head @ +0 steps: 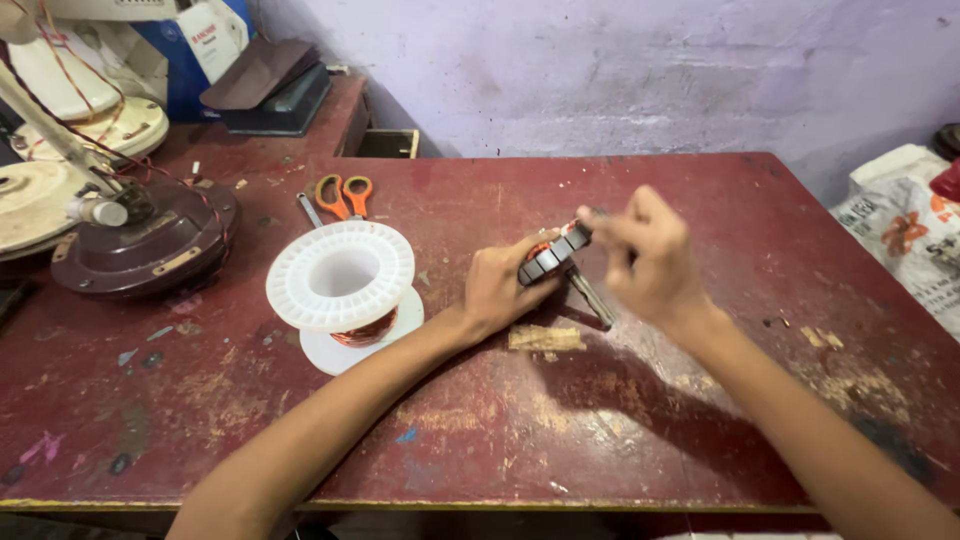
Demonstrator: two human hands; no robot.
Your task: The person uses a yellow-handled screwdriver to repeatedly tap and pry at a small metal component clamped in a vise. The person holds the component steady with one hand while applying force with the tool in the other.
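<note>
Surface: worn red table (640, 420) against a pale violet wall (650, 70).
Left hand (497, 290): rests on the table, fingers closed around a small dark motor core (552, 258) with a steel shaft (592, 300) pointing down to the tabletop.
Right hand (648, 255): raised just beside the core, fingertips pinched together at its upper edge; what they pinch cannot be told.
Spool (342, 285): white plastic, copper wire wound on it, left of the hands.
Scissors (343, 195): orange-handled, behind the spool.

Spool (343, 290) on table (700, 400), scissors (345, 195) behind it, motor core (553, 256) to its right
</note>
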